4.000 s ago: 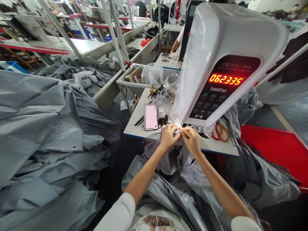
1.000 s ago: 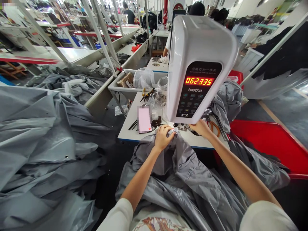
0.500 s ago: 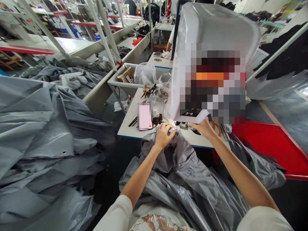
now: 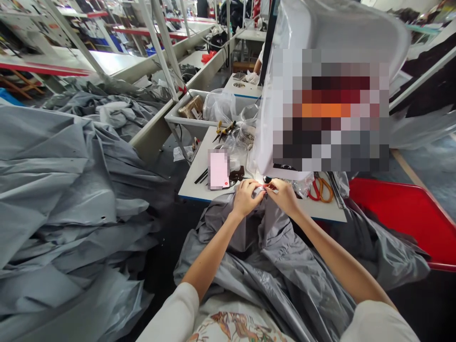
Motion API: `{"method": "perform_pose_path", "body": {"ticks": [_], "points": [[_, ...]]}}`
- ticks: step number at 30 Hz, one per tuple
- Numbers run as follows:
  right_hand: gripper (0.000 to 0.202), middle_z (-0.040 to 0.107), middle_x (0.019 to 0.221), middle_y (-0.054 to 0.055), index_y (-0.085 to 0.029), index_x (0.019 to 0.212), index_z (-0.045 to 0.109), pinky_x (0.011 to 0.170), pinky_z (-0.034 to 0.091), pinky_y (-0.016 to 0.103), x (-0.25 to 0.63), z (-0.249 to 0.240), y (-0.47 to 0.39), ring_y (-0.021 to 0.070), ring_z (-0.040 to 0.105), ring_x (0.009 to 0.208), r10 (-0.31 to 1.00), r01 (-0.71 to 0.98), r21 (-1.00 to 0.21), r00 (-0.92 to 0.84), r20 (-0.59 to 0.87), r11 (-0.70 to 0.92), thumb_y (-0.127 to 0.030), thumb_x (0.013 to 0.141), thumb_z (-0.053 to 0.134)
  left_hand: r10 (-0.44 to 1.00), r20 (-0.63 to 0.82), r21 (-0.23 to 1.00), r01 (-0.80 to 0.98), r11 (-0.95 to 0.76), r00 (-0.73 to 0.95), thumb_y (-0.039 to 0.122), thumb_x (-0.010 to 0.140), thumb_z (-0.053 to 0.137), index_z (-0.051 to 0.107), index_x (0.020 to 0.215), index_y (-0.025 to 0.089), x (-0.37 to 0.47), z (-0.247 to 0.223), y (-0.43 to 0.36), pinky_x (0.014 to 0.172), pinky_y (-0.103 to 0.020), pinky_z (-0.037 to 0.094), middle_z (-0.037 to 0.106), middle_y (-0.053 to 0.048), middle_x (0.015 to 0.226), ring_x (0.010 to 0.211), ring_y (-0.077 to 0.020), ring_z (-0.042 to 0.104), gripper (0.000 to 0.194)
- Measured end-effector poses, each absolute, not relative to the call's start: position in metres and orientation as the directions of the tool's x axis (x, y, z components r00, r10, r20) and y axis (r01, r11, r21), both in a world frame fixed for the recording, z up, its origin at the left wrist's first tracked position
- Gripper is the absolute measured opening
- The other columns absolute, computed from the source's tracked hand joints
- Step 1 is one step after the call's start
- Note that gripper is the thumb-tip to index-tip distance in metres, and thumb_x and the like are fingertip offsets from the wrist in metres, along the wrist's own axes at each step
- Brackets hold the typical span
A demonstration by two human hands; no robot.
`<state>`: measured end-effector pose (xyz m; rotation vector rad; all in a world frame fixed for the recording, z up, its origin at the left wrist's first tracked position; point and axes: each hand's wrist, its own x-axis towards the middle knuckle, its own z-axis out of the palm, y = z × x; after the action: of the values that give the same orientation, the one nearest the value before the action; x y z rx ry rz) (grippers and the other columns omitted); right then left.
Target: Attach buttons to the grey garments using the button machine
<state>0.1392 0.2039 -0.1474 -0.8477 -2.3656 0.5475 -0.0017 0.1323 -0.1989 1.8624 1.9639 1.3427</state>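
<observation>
Grey fabric (image 4: 281,242) spreads over my lap, and its upper end reaches the front edge of the white table (image 4: 192,183). My left hand (image 4: 245,197) is closed on a bunched edge of this fabric, where a pale patch shows at the fingertips. Right beside it, my right hand (image 4: 284,195) has thumb and fingers pinched together at the same spot. Whatever lies between its fingertips is too small to make out. Both hands are under the front of a large white machine (image 4: 265,156), close to its lower working part.
A phone (image 4: 219,171) stands on the table at left, with pliers (image 4: 225,129) behind it. Scissors (image 4: 326,190) lie at right. A grey bin (image 4: 173,115) holds plastic bags. A red tray (image 4: 399,213) is at right; grey fabric (image 4: 60,213) is heaped at left.
My right hand has come leftward from beneath the machine's right side to meet my left hand at the fabric edge. My left hand keeps its hold. The view has shifted slightly.
</observation>
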Motion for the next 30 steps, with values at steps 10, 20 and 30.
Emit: {"method": "perform_pose_path", "body": {"ticks": [10, 20, 30], "points": [[0.027, 0.068, 0.094, 0.008, -0.02, 0.101, 0.066, 0.081, 0.048, 0.034, 0.145, -0.158, 0.193, 0.0211, 0.061, 0.087, 0.513, 0.435, -0.274, -0.749, 0.42, 0.858, -0.017, 0.091, 0.04, 0.866, 0.44, 0.659, 0.741, -0.133, -0.236, 0.025, 0.082, 0.062, 0.062, 0.099, 0.024, -0.001, -0.196, 0.131, 0.093, -0.032, 0.042, 0.06, -0.003, 0.108, 0.105, -0.0188, 0.053, 0.017], [0.036, 0.065, 0.115, 0.012, -0.015, 0.121, 0.06, 0.089, 0.049, 0.04, 0.152, -0.164, 0.181, 0.0237, 0.06, 0.1, 0.406, 0.415, -0.075, -0.811, 0.42, 0.907, -0.016, 0.095, 0.035, 0.866, 0.439, 0.652, 0.748, -0.124, -0.239, 0.025, 0.083, 0.061, 0.062, 0.1, 0.024, -0.001, -0.195, 0.13, 0.094, -0.032, 0.041, 0.06, -0.003, 0.108, 0.105, -0.0194, 0.052, 0.017], [0.039, 0.062, 0.116, 0.013, -0.016, 0.123, 0.058, 0.094, 0.047, 0.043, 0.147, -0.171, 0.176, 0.0256, 0.056, 0.107, 0.45, 0.428, -0.16, -0.762, 0.466, 0.889, -0.014, 0.092, 0.034, 0.875, 0.421, 0.667, 0.735, -0.12, -0.239, 0.023, 0.082, 0.061, 0.062, 0.1, 0.024, 0.0, -0.194, 0.129, 0.095, -0.033, 0.041, 0.06, -0.003, 0.11, 0.107, -0.0194, 0.053, 0.017]]}}
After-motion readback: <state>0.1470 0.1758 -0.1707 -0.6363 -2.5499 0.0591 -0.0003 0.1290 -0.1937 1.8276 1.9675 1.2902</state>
